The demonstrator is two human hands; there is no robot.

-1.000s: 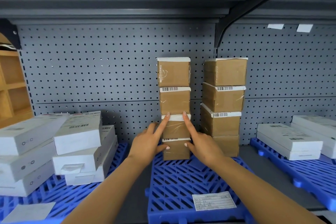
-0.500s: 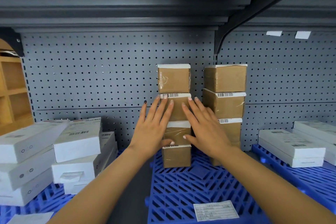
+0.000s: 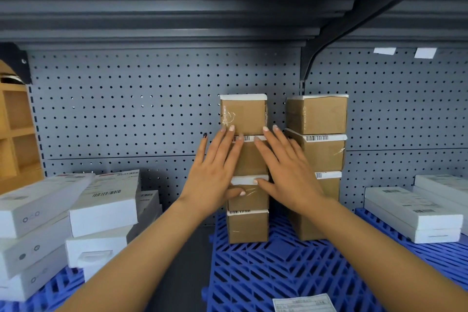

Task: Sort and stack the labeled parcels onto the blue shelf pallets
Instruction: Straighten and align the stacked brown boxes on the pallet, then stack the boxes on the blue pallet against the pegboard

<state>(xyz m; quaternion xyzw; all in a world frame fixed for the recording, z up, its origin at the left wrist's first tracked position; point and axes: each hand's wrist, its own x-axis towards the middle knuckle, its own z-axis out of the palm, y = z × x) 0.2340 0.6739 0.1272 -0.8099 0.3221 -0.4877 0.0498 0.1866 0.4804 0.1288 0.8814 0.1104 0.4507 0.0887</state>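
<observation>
Matt brown cardboard parcels, glossy tape; blue pallet probably plastic; painted metal pegboard.

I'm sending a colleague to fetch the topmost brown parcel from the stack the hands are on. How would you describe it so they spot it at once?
Start at the middle blue pallet under the grey pegboard; two brown stacks stand on it. Take the left stack, which both hands press flat. Its top parcel sits just above the fingertips, with a plain white strip and crinkled tape, no barcode showing.

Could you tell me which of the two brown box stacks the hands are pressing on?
The left stack: both the left hand and right hand lie flat against its front. The right stack stands beside it.
</observation>
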